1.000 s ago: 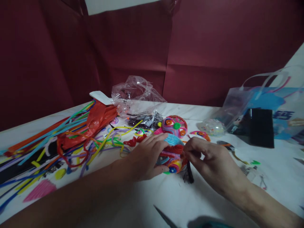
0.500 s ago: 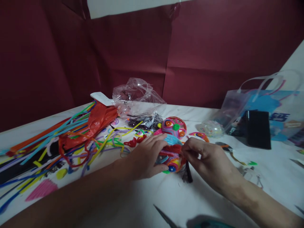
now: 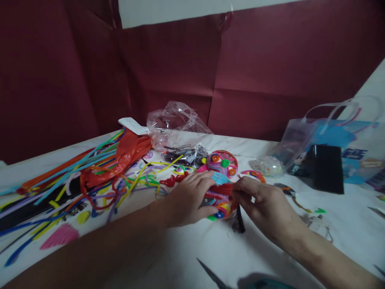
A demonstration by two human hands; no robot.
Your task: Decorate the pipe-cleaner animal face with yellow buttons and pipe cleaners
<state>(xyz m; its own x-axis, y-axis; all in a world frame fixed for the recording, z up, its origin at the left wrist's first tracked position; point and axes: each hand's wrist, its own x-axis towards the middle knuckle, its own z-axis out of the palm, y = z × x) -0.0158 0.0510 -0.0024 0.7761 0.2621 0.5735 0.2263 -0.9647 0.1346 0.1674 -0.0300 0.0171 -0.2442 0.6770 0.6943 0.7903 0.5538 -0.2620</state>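
"Maroon, that big sheet (image 3: 168, 72) across the far side. What's in front of it?"

"A white bench (image 3: 186, 261), with fuzzy strips (image 3: 52, 192) in many colours heaped over its left side."

"And far right?"

"A blue and clear bag (image 3: 337, 134), a black slab (image 3: 327, 168) upright just in front. Clear wrap (image 3: 177, 126) lies crumpled at the far middle."

"The hands?"

"The left hand (image 3: 188, 196) lies over the left of the craft (image 3: 223, 200), thumb apart from the fingers. The right hand (image 3: 266, 198) has thumb and forefinger together at its right edge; I can't tell what's between them."

"So the craft sits where?"

"On the bench, between both hands. It's red, pink, blue and orange."

"Anything smaller?"

"A round, patterned disc (image 3: 223, 163) just beyond it, a dark blade (image 3: 210, 273) at the near edge of view, and a black tassel (image 3: 239, 222) beside the craft, near right."
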